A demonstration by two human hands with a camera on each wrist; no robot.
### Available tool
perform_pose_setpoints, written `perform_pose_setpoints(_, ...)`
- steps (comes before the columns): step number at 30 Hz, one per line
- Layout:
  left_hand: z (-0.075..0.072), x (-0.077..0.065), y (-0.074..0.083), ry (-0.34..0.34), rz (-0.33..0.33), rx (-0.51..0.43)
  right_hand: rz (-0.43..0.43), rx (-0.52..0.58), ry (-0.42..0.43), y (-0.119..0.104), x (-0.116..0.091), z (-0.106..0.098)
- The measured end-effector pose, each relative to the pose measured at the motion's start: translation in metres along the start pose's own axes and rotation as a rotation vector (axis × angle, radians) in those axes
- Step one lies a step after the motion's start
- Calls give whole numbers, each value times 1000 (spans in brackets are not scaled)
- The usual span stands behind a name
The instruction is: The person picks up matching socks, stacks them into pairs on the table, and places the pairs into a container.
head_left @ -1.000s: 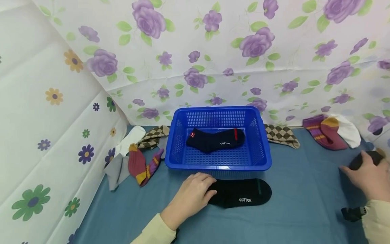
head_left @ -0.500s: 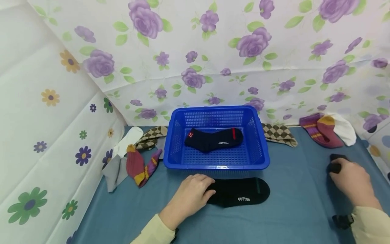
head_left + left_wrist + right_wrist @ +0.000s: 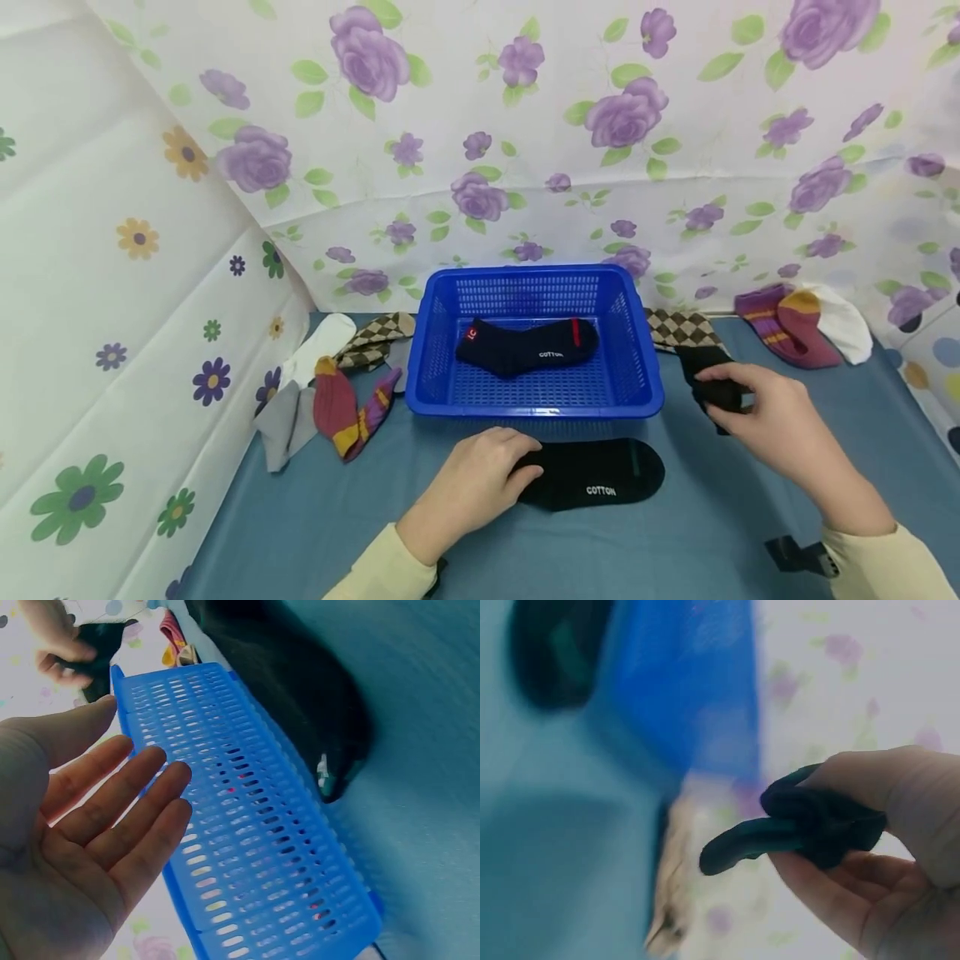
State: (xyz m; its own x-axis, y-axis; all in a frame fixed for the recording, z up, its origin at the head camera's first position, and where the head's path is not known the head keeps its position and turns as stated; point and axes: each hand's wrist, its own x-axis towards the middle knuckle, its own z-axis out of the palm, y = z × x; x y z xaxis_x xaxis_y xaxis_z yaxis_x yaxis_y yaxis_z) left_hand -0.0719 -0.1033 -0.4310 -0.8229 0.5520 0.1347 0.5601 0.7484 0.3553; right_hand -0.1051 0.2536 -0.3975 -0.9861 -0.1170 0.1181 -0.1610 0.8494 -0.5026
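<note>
In the head view a black sock (image 3: 600, 471) marked COTTON lies flat in front of the blue basket. My left hand (image 3: 483, 475) is at that sock's left end; in the left wrist view its fingers (image 3: 142, 814) are loosely extended, with nothing between them. My right hand (image 3: 772, 417) holds another black sock (image 3: 708, 371) right of the basket. The right wrist view shows this sock (image 3: 802, 825) bunched between thumb and fingers. Inside the blue basket (image 3: 536, 412) lies a dark sock (image 3: 517, 346) with a red tag and a red stripe.
Left of the basket lie a white sock (image 3: 322, 342), a grey sock (image 3: 281, 425), a maroon sock (image 3: 336, 404) and a checked sock (image 3: 375, 333). To its right are another checked sock (image 3: 682, 327), a striped maroon sock (image 3: 772, 325) and a white sock (image 3: 843, 325).
My right hand has come leftward from the far right with the black sock, now close to the checked sock. My left hand stays at the flat black sock.
</note>
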Motion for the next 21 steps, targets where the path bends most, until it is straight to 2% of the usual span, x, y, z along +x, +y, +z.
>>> perform_pose_setpoints(4, -7, 4, 6, 4, 7, -14, -139, 44, 116, -37, -3, 1)
perform_pose_setpoints(7, -11, 8, 12, 18, 0, -49, -238, 83, 150, -57, -5, 6)
perform_pose_setpoints(10, -15, 13, 18, 53, -4, -102, -284, 166, 123, -72, -9, 14)
perform_pose_setpoints(14, -18, 21, 25, 108, -5, -137, -300, 255, 68, -89, -11, 27)
perform_pose_setpoints(18, -22, 27, 32, 139, -34, -158, -330, 294, 16, -104, -10, 41)
perform_pose_setpoints(21, -23, 29, 36, 156, -61, -231, -352, 285, 6, -111, -10, 49)
